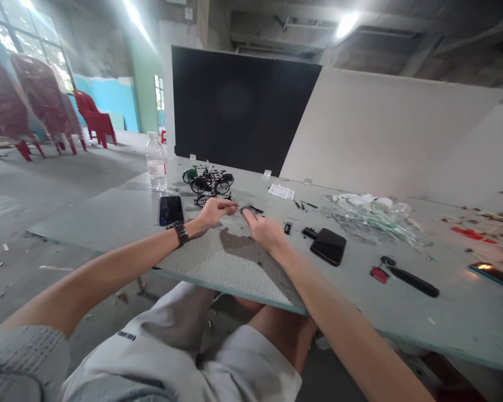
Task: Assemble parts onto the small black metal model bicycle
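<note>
My left hand point(218, 211), with a dark watch point(180, 233) on its wrist, is closed in a pinch at the table's middle. A tiny thin piece seems to be at its fingertips, too small to name. Close by, my right hand point(263, 226) has thumb and fingers closed on a small dark curved part point(248, 209), like a model bicycle wheel. The two hands are a little apart. Just behind my left hand, several miniature bicycles point(212, 183) stand together, one with a green part. A dark phone point(170, 210) lies left of my left hand.
A water bottle point(156, 164) stands at the back left. On the right of the table point(285, 279) are white cards point(281, 191), a black square device point(328, 246), tangled plastic pieces point(373, 218), a black-handled tool point(414, 281) and another phone point(497, 276). Black and white panels rise behind.
</note>
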A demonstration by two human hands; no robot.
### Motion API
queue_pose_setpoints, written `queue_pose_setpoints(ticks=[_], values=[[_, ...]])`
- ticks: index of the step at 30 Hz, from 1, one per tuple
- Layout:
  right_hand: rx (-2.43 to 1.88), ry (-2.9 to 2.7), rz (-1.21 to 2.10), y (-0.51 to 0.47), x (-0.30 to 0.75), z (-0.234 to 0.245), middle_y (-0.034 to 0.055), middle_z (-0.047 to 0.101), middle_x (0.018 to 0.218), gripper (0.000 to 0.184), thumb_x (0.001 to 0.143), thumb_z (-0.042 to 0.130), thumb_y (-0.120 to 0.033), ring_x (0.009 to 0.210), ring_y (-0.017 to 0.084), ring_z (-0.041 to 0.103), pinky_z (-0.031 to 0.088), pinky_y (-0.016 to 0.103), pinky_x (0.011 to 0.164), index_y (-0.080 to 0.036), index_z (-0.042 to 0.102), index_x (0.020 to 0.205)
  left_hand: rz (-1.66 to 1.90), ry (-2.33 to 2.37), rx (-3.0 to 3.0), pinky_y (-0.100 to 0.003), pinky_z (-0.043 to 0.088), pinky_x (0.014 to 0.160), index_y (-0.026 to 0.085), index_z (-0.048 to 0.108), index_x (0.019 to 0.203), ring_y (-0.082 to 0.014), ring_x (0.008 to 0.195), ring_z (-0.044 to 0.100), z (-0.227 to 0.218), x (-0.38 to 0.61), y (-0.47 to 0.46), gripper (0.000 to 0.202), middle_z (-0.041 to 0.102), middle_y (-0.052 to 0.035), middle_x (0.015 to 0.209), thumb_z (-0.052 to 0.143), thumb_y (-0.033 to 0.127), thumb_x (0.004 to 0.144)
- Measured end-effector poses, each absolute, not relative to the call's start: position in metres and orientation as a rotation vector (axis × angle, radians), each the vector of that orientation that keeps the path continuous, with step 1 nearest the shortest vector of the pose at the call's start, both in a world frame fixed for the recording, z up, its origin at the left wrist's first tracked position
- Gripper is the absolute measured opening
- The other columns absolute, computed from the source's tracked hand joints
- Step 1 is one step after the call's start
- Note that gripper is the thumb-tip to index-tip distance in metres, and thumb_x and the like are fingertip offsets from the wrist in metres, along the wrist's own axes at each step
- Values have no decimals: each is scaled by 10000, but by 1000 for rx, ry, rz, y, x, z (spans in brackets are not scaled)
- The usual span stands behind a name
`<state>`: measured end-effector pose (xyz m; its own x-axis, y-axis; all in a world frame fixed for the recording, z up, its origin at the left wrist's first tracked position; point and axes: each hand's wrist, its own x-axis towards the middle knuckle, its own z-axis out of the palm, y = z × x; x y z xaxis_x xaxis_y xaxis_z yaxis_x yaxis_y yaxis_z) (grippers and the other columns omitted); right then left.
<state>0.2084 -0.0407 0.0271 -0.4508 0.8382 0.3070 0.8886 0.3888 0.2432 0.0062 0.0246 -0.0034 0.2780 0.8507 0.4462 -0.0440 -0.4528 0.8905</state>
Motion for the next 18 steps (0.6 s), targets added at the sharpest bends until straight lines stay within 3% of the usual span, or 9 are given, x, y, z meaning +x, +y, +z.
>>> queue_pose_setpoints(ticks=[5, 10, 18], values=[[-1522, -2537, -521, -42, 208, 27, 170, 736, 973, 486, 1027, 261, -234, 743, 252, 673, 357, 299, 608, -138, 538, 1414, 1331, 749, 1830, -388, 575, 812, 127, 773, 845, -247, 873, 716, 0, 3, 22, 348, 774, -132, 908, 748, 472, 805], [-1468, -2420, -365, -42, 206, 24, 142, 743, 889, 451, 1060, 263, -298, 728, 240, 670, 372, 293, 638, -149, 592, 1331, 1381, 767, 1881, -359, 571, 781, 141, 770, 845, -236, 847, 715, 1, 4, 21, 311, 772, -105, 876, 710, 446, 838], [-1249, -2205, 68, -40, 203, 24, 107, 753, 957, 436, 1068, 304, -393, 735, 211, 665, 406, 281, 708, -172, 671, 1149, 1421, 789, 1909, -356, 556, 806, 149, 792, 864, -261, 923, 718, 2, 6, 19, 250, 785, -107, 957, 707, 383, 836]])
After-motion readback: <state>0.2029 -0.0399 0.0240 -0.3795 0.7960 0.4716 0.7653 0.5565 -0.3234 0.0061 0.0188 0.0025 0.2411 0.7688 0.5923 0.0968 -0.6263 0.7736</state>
